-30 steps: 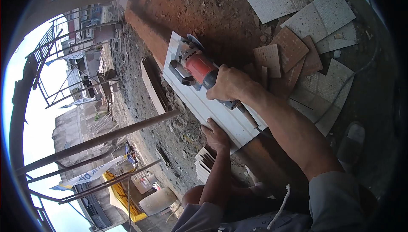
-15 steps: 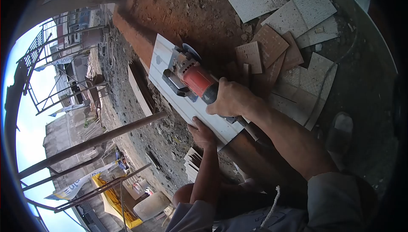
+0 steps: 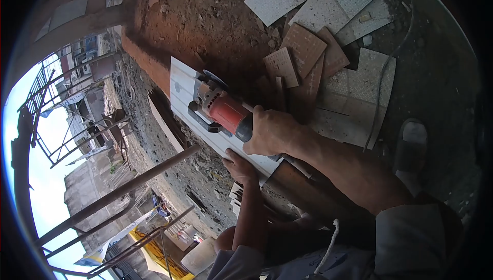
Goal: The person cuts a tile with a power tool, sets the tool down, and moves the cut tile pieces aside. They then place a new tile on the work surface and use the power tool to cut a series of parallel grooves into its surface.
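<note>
My right hand [image 3: 272, 132] wraps round the rear body of a red and black angle grinder [image 3: 227, 113]. The grinder lies over a long white tile [image 3: 181, 87] with thin grey lines, and its round disc [image 3: 214, 79] is at the tile's far right side. A black loop-shaped part [image 3: 199, 118] stands out on the grinder's left. Lower down, my left hand [image 3: 242, 167] grips the tile's left edge, thumb on top and the other fingers partly hidden. The near end of the tile rests over a dark brown support [image 3: 292, 177].
Broken brown tiles [image 3: 304, 49] and pale textured tiles [image 3: 336, 0] lie on the dirt to the right. A cable [image 3: 382, 98] runs across them. A foot [image 3: 413, 136] stands farther right. Left are a metal pole [image 3: 123, 192], rubble and a stack of tile pieces [image 3: 236, 195].
The view has shifted, so the ground tiles sit farther left. The white tile's far end appears lower in view. Both hands keep their holds, with the grinder at nearly the same spot on the tile.
</note>
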The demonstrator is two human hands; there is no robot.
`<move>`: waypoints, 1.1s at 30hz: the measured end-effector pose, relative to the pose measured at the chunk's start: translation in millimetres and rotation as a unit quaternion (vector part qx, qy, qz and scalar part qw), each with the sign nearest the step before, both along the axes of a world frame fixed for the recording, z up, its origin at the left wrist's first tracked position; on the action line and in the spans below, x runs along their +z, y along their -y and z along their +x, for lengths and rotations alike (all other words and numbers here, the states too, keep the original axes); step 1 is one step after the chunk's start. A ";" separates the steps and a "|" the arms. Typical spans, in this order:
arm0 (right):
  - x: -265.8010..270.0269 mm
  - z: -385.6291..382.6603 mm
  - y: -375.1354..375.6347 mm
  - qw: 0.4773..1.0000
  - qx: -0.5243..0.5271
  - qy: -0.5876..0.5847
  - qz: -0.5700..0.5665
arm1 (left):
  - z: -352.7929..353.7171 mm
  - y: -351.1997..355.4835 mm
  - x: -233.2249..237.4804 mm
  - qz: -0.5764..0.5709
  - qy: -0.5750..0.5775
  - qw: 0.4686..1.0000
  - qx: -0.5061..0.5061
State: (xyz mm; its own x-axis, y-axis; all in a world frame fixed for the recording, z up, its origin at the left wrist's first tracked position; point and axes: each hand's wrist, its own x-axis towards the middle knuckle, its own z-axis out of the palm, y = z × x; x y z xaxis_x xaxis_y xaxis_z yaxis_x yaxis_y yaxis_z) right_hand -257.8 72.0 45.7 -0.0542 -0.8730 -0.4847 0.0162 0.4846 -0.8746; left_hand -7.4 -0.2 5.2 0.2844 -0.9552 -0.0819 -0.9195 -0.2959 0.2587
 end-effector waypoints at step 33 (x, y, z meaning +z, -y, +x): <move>-1.0 3.5 -26.8 1.000 0.011 0.007 0.003 | 2.2 -2.1 -1.2 -0.007 -0.037 0.999 0.001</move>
State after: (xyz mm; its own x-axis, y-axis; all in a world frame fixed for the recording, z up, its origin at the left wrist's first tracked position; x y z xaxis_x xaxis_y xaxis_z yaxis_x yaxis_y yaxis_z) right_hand -254.3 98.8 44.6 -0.0273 -0.8712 -0.4902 0.0183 0.4898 -0.8716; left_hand -5.2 1.9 4.0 0.2801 -0.9559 -0.0888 -0.8971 -0.2935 0.3302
